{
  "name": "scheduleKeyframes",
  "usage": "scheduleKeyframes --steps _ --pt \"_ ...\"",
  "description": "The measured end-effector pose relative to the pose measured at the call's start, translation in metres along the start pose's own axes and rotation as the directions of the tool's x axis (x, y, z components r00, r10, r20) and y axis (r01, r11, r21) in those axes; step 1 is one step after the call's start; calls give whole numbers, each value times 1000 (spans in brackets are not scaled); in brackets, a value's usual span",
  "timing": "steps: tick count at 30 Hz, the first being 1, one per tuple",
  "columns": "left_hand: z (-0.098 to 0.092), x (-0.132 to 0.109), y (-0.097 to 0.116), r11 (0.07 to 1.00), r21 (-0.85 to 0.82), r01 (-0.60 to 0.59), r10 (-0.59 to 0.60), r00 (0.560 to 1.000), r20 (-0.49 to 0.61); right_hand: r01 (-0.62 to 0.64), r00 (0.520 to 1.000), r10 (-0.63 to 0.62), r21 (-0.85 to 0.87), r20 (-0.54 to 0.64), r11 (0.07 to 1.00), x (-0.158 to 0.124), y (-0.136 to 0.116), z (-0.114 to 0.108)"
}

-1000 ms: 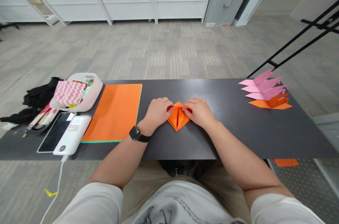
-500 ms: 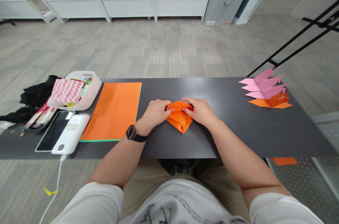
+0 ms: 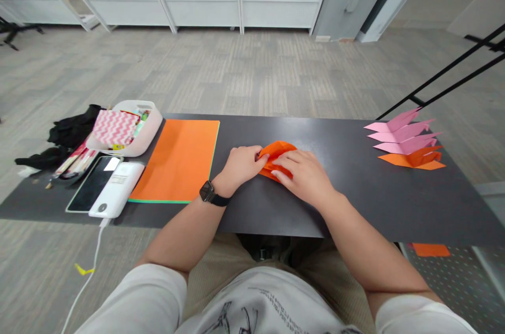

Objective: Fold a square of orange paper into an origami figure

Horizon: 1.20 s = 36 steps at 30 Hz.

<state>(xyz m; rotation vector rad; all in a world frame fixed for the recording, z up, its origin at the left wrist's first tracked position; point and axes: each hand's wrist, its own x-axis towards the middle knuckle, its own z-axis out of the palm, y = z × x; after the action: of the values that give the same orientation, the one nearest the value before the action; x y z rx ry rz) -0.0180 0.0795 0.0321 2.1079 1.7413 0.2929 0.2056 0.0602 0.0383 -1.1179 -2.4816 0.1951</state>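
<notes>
A partly folded piece of orange origami paper (image 3: 278, 149) lies on the dark table between my hands. My left hand (image 3: 245, 164), with a black watch on its wrist, pinches the paper's left side between thumb and fingers. Across the paper's right and near part rests my right hand (image 3: 305, 173), its thumb and fingers on the folds. The fingers hide much of the near half of the paper. To the left is a stack of orange sheets (image 3: 181, 158) with a green edge beneath.
Folded pink paper birds (image 3: 402, 131) and an orange one (image 3: 414, 158) stand in a row at right. At left lie a white basket (image 3: 152, 131), a phone (image 3: 92, 186), a white power bank (image 3: 117, 189) with a cable, and black cloth (image 3: 73, 126). An orange paper piece (image 3: 431, 250) is below the table's right edge.
The orange paper has turned and its near point no longer shows. My right hand has moved over its near part; the left keeps its hold. The whole view has shifted slightly.
</notes>
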Motion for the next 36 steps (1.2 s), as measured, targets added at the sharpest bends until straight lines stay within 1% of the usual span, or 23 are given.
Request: scheduleKeyframes --steps 2,4,7,10,13,16,22,24,25,27,28,30,31,32,33,34,36 --pt "0 -1 2 999 45 -18 18 1000 -3 -89 996 91 -94 22 992 0 -6 3" --pt "0 -1 3 997 72 -36 36 999 -10 -166 985 171 -160 15 973 1 -9 3" --pt "3 -3 4 993 101 -57 59 998 -21 -243 968 249 -168 17 955 3 -10 -1" --pt "7 -5 5 990 122 -73 75 997 -14 -296 953 302 -170 11 940 4 -8 -3" --pt "11 -6 5 987 130 -96 98 995 -11 -313 946 324 -238 7 920 5 -5 2" --pt "13 -7 4 983 131 -124 128 992 -20 -314 941 337 -295 30 903 6 -2 10" --pt "12 -8 5 986 91 -141 145 989 -40 -305 922 365 -331 134 893 15 1 16" --pt "12 -7 4 989 76 -128 134 988 -72 -294 921 359 -331 155 897 18 1 17" --pt "11 -7 3 991 63 -115 122 986 -110 -285 921 353 -332 165 899 19 1 17" --pt "7 -7 0 995 17 -103 104 967 -233 -263 923 338 -339 183 903 22 0 17" --pt "5 -8 -1 992 -11 -128 118 946 -302 -251 925 329 -344 192 905 23 -1 16" --pt "-2 -9 -4 967 -39 -253 215 885 -412 -228 927 313 -353 206 907 24 -3 15" --pt "-5 -10 -5 942 -30 -335 289 853 -435 -218 929 306 -357 210 908 25 -4 15" --pt "-7 -11 -5 914 -12 -406 360 825 -436 -209 930 298 -360 213 909 25 -5 14" --pt "-8 -12 -5 891 11 -454 416 807 -418 -199 933 289 -360 216 912 25 -6 14" --pt "-8 -12 -6 881 32 -472 446 806 -389 -188 936 277 -357 217 915 25 -6 13" --pt "-5 -11 -6 896 61 -440 436 842 -319 -168 944 250 -341 213 925 22 -6 13"
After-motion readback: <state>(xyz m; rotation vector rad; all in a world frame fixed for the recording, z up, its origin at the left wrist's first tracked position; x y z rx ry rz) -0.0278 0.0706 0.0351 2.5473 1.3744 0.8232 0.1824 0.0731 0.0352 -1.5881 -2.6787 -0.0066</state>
